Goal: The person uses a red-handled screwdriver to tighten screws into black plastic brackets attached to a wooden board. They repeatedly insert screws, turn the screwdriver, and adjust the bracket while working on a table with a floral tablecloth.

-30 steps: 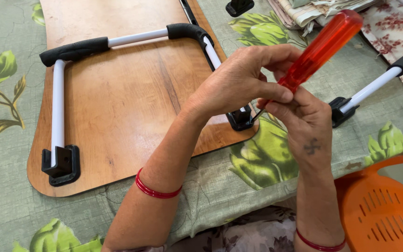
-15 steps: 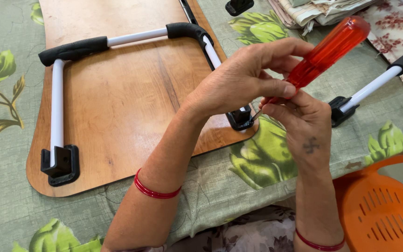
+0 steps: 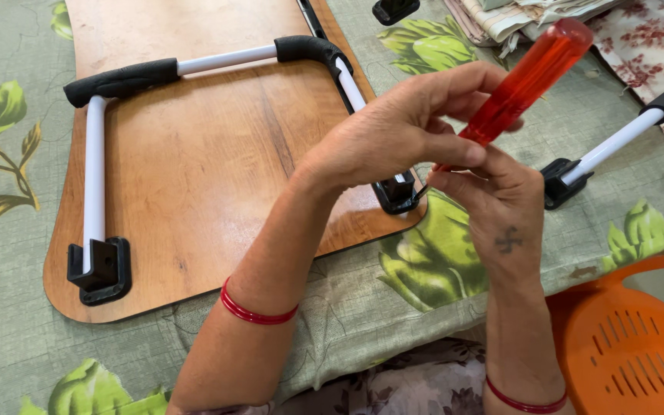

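Here, in the head view, both hands pinch a screwdriver with a clear red handle (image 3: 528, 81): the left hand (image 3: 401, 134) grips low on the handle, the right hand (image 3: 493, 207) pinches the shaft. Its tip sits at the black bracket (image 3: 395, 194) on the wooden board's (image 3: 194, 169) near right corner. Held so steeply, the tip may slip off and gouge the wood or a finger.
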